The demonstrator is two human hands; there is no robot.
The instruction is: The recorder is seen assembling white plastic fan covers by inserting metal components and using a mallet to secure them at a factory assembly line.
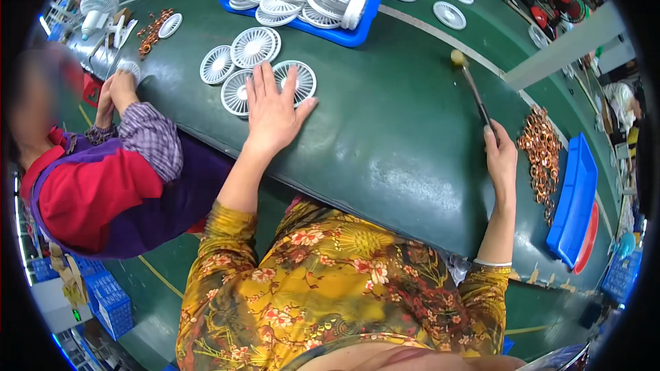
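Observation:
My left hand (272, 115) lies with fingers spread over two white slatted plastic discs, a left one (235, 94) and a right one (306, 84). Behind its fingertips are more of the same, one stacked pair (253, 47) and a single disc (216, 64). On the right, my right hand (502, 151) is wrapped round the dark handle of a small mallet (474, 93). Its yellowish head points away from me, over the far part of the green table. The hand covers the lower end of the handle.
A blue crate (357, 40) heaped with white discs stands at the far edge of the green table (371, 137). Copper-coloured rings (540, 151) lie beside a blue tray (574, 199) at right. A co-worker (103, 178) sits at left, near a small fan (98, 7).

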